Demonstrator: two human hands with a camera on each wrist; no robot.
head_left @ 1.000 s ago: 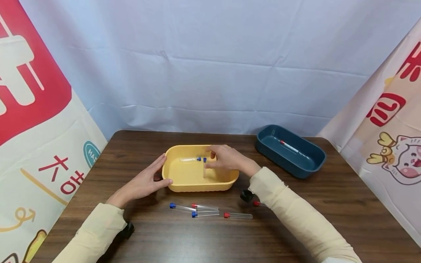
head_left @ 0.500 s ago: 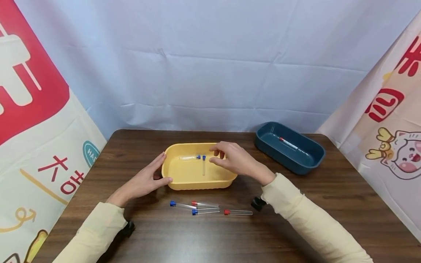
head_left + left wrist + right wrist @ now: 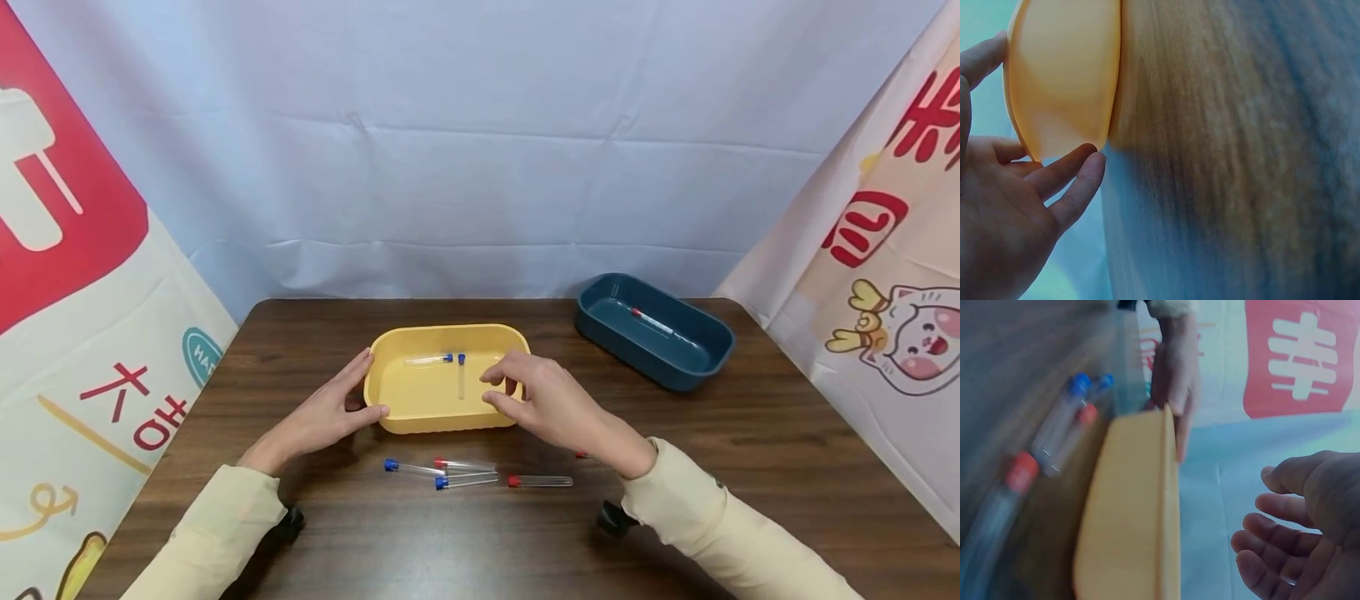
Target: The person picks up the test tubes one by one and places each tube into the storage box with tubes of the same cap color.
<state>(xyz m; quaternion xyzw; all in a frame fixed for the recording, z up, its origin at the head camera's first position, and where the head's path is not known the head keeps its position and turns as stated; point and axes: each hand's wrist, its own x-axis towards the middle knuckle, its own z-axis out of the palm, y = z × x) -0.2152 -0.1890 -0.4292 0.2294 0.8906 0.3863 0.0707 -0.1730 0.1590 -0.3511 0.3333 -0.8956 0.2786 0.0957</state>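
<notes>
My left hand (image 3: pixel 318 417) rests at the left end of a yellow plastic basket (image 3: pixel 420 423), thumb on the front rim, fingers straight along its outside. Two blue-capped test tubes lie inside: one crosswise (image 3: pixel 429 361), one pointing toward me (image 3: pixel 461 379). Over the basket's right end hovers my right hand (image 3: pixel 558 404), fingers loosely bent with nothing between them. In front of the basket lie a blue-capped tube (image 3: pixel 412 468), another blue-capped tube (image 3: pixel 468 480), a red-capped tube (image 3: pixel 465 465) and a second red-capped tube (image 3: pixel 542 482).
At the back right stands a dark blue basket (image 3: pixel 637 350) holding one red-capped tube (image 3: pixel 652 321). A red cap (image 3: pixel 582 455) shows beside my right forearm, the rest of it hidden. A pale blue cloth (image 3: pixel 465 183) hangs behind the wooden table (image 3: pixel 420 550).
My right hand has drawn away from the lengthwise blue-capped tube in the yellow basket, moving right and toward me. That tube stays lying there. My left hand has kept its place.
</notes>
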